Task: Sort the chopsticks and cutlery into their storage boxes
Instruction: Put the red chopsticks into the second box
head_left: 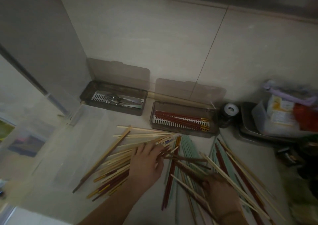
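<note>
Where left hand (146,162) rests, chopsticks (120,157) lie scattered: pale wood, red, green.

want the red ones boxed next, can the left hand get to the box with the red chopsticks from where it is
Probably yes. The left hand rests on the loose chopsticks, and the box lies just beyond it to the right, lid up, with only counter and chopstick tips between.

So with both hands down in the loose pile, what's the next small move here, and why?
Probably the left hand should pinch out a dark red chopstick and carry it to the right-hand box. That box already holds red chopsticks with gold ends, while the left-hand box holds metal cutlery, and red ones remain mixed into the pile.
</note>
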`<action>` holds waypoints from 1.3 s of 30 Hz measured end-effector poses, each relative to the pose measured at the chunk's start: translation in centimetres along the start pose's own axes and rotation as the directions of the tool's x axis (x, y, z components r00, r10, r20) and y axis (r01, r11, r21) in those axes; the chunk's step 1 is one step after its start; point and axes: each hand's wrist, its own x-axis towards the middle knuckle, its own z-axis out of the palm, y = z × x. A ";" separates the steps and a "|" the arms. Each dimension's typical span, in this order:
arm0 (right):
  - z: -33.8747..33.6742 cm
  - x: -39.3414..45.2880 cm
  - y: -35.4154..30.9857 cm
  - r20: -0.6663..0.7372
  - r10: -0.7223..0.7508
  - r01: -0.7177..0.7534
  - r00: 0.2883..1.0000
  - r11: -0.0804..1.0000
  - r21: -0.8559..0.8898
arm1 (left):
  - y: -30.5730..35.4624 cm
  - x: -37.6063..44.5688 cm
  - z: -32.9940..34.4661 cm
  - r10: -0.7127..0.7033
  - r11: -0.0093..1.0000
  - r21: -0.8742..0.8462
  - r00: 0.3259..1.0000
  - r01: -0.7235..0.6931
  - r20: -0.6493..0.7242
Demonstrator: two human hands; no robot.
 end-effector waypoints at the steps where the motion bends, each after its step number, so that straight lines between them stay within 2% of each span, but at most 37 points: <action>1: 0.1 0.0 0.1 0.008 0.004 -0.004 1.000 1.000 0.001 | -0.1 0.7 -0.2 -0.026 0.999 -0.027 0.999 0.025 -0.028; 5: -0.3 -0.1 0.3 0.017 -0.007 0.006 1.000 0.999 0.036 | -0.6 3.1 -1.1 -0.102 0.990 -0.107 0.991 0.093 -0.088; 8: -1.7 -0.1 0.7 -0.176 -0.076 0.095 0.982 0.990 0.101 | -1.3 4.4 -0.9 -0.166 0.981 -0.109 0.985 0.162 -0.035; 12: -6.7 2.6 -0.3 -0.259 -0.012 0.113 0.966 0.918 0.379 | -2.2 5.5 -0.2 -0.201 0.975 -0.088 0.979 0.203 0.035; 15: -10.2 6.5 -1.2 -0.344 -0.083 0.184 0.935 0.944 0.273 | -2.0 5.7 0.4 -0.225 0.970 -0.081 0.973 0.229 0.053; 16: -11.3 8.0 -1.8 -0.325 -0.124 0.207 0.937 0.950 0.232 | -1.8 5.8 0.6 -0.234 0.967 -0.088 0.970 0.239 0.062; 19: -12.8 12.9 -3.8 -0.108 -0.216 0.234 0.970 0.954 0.190 | -1.2 6.3 1.1 -0.252 0.959 -0.114 0.965 0.258 0.066; 22: -11.7 16.3 -5.0 -0.011 -0.305 0.299 0.952 0.927 0.226 | -0.9 6.5 1.1 -0.254 0.958 -0.124 0.966 0.258 0.045; 26: -9.6 18.6 -5.5 0.148 -0.301 0.266 0.942 0.939 0.216 | -1.5 6.2 1.0 -0.227 0.963 -0.136 0.972 0.234 0.060; 31: -9.3 19.4 -5.7 0.167 -0.247 0.206 0.955 0.952 0.228 | -1.7 6.3 0.5 -0.233 0.959 -0.136 0.966 0.247 0.111; 39: -9.5 18.8 -5.2 0.103 -0.262 0.243 0.960 0.955 0.170 | -1.9 6.5 0.4 -0.232 0.965 -0.089 0.961 0.247 0.149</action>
